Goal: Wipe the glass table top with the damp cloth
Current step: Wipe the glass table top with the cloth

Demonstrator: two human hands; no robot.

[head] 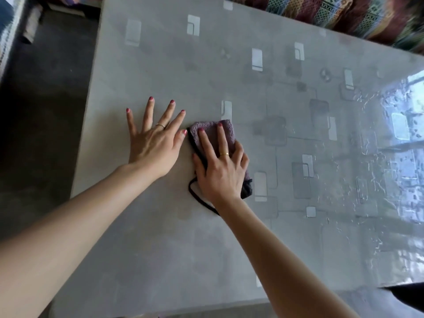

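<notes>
A grey glass table top (pixel 160 249) with a pattern of pale rectangles fills most of the head view. A folded purple cloth (pixel 226 131) with dark edging lies on it near the middle. My right hand (pixel 220 171) presses flat on the cloth, fingers spread over it. A dark loop of the cloth's trim sticks out beside my right wrist. My left hand (pixel 153 143) rests flat on the bare glass just left of the cloth, fingers apart, its thumb close to the cloth's edge.
A patterned, multicoloured fabric (pixel 332 14) lies along the far right edge of the table. A dark floor (pixel 46 99) runs along the table's left side. Bright window reflections (pixel 399 134) glare on the right part of the glass.
</notes>
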